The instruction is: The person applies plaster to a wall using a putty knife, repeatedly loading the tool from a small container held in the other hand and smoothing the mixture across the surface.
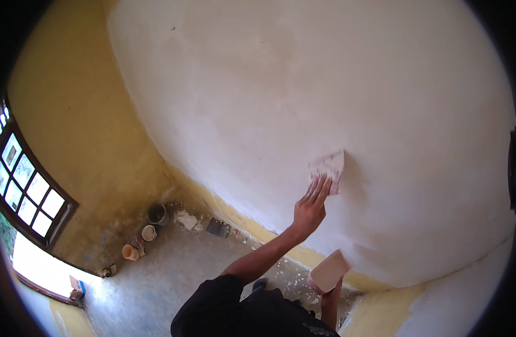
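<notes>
My left hand (310, 210) reaches up to the wall, its fingers pressed along a wide, flat putty scraper (328, 164). Whitish smears and reddish specks show on the scraper, which lies against the pale, plastered wall (258, 106). Lower down, my right hand (332, 294) grips a pink rectangular tub (329, 272) with rounded corners, held near the foot of the wall. Its broad pale side faces me; whether anything is in it I cannot tell.
Along the corner stand a dark bucket (157, 214), a white pail (149, 232) and an orange container (130, 252). A dark flat piece (217, 228) and white crumbs lie on the concrete floor (173, 275). Left, a yellow wall (84, 129) has a paned window (30, 188).
</notes>
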`<state>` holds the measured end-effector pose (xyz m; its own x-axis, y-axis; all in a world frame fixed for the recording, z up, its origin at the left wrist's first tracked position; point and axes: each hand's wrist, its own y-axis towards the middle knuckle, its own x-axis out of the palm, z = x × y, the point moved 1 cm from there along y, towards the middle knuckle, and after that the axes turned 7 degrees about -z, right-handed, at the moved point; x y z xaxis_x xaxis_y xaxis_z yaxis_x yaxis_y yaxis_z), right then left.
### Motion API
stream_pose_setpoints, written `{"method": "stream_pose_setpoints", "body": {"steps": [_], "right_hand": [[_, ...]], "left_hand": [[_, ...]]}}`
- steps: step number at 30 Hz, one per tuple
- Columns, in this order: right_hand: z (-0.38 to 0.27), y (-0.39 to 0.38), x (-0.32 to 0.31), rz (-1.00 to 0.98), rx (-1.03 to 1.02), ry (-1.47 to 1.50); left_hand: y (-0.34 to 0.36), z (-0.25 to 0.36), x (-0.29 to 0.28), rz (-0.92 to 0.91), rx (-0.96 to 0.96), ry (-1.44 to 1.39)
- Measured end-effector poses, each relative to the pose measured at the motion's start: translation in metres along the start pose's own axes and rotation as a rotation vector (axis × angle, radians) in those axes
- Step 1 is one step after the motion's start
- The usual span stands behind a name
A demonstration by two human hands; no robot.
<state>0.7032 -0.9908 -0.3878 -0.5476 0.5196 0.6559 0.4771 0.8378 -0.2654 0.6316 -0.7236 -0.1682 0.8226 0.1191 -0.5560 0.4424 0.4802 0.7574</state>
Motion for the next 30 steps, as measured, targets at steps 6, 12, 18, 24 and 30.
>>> {"method": "stream_pose_setpoints", "body": {"steps": [6,12,18,24,30], "right_hand": [[0.003,0.012,0.009,0.027,-0.08,-0.377],[0.025,0.037,0.031,-0.035,0.029,-0.401],[0.033,0.04,0.08,-0.025,0.178,-0.151],[0.046,0.054,0.066,-0.043,0.203,-0.206],[0.036,0.053,0.08,-0.108,0.115,-0.129]], "left_hand": [[-0.089,0.035,-0.012,-0.502,-0.589,-0.504],[-0.147,0.009,0.019,-0.772,-0.581,-0.231],[-0.16,0.024,0.017,-0.839,-0.675,-0.094],[-0.151,0.024,0.008,-0.784,-0.574,-0.225],[-0.141,-0.021,-0.024,-0.692,-0.849,-0.531]]}}
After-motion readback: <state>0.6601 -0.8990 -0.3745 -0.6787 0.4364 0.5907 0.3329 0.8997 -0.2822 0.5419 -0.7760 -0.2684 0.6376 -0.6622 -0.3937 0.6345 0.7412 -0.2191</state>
